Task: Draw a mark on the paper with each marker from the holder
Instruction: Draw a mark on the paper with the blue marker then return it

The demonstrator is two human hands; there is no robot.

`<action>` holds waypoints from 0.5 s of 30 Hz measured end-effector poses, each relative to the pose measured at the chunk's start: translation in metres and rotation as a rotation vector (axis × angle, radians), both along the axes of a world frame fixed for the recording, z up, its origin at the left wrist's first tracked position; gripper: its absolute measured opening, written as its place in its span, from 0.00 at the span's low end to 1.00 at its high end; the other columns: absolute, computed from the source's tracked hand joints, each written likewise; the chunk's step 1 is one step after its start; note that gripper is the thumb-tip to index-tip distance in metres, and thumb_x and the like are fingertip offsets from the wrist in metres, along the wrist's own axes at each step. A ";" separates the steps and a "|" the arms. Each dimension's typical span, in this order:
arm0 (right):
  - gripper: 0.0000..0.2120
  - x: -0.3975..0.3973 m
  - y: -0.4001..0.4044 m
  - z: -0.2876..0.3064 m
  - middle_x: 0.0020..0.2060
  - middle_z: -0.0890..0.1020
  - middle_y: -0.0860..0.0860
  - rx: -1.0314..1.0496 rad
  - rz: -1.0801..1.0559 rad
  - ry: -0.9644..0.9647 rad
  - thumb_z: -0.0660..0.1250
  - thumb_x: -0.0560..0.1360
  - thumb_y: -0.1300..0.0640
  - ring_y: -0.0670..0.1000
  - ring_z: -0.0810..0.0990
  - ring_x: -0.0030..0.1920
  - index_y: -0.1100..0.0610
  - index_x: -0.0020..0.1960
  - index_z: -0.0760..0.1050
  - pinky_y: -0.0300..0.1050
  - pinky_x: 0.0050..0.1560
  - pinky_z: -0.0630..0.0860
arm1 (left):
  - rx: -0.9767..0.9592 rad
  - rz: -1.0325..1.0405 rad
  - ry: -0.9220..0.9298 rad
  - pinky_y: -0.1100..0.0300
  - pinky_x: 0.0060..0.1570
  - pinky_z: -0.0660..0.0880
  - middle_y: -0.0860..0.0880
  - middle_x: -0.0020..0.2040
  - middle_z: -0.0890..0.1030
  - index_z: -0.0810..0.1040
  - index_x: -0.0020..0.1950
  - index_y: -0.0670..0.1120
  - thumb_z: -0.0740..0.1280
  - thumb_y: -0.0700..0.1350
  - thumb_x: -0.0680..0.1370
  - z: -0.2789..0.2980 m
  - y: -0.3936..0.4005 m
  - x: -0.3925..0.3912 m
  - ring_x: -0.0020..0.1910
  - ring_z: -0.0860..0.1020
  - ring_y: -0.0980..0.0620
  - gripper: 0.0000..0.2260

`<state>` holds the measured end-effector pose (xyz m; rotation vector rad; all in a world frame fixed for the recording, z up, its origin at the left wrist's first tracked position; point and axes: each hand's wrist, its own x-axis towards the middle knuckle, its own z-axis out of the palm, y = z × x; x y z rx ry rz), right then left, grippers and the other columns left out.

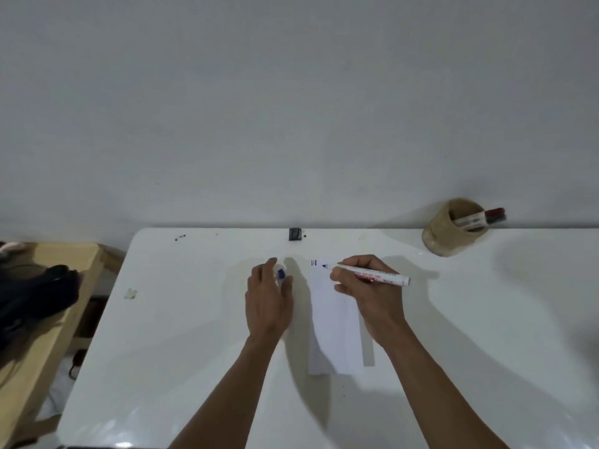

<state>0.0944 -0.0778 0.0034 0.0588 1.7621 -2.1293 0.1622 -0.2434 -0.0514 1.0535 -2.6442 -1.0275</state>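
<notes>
A narrow white sheet of paper (334, 322) lies on the white table (181, 319), with a few short dark marks (313, 263) at its far left corner. My right hand (366, 286) grips a white marker (379, 274), uncapped, whose tip rests on the paper just right of the marks. My left hand (267, 296) hovers left of the paper and pinches a blue cap (281, 273) between thumb and fingers. A tan cylindrical holder (449, 234) stands at the far right by the wall, tilted, with two markers (483, 218) sticking out, one red-capped and one dark-capped.
A small black object (294, 234) sits at the table's far edge. A scrap of tape (130, 293) is stuck near the left edge. Left of the table stands a wooden bench (39, 345) with a dark bag (35, 296) on it.
</notes>
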 end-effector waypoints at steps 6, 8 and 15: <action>0.13 0.013 0.005 0.017 0.40 0.86 0.53 -0.036 0.006 -0.083 0.74 0.70 0.73 0.57 0.84 0.44 0.56 0.38 0.82 0.46 0.43 0.82 | 0.034 -0.097 -0.123 0.55 0.46 0.72 0.47 0.54 0.81 0.80 0.55 0.45 0.64 0.45 0.80 0.009 -0.012 -0.015 0.56 0.77 0.45 0.08; 0.11 0.014 0.007 0.026 0.40 0.86 0.53 -0.026 0.007 -0.081 0.74 0.71 0.72 0.58 0.85 0.43 0.57 0.40 0.81 0.45 0.42 0.82 | 0.158 -0.012 -0.055 0.58 0.45 0.71 0.46 0.49 0.84 0.82 0.50 0.44 0.67 0.43 0.79 0.017 -0.009 -0.014 0.49 0.80 0.47 0.06; 0.07 0.023 0.000 0.064 0.35 0.87 0.53 0.075 -0.007 0.072 0.77 0.72 0.63 0.54 0.88 0.40 0.61 0.44 0.80 0.42 0.37 0.83 | 0.901 0.243 0.353 0.55 0.42 0.79 0.49 0.42 0.86 0.84 0.51 0.43 0.70 0.46 0.78 0.085 0.012 0.001 0.39 0.82 0.54 0.07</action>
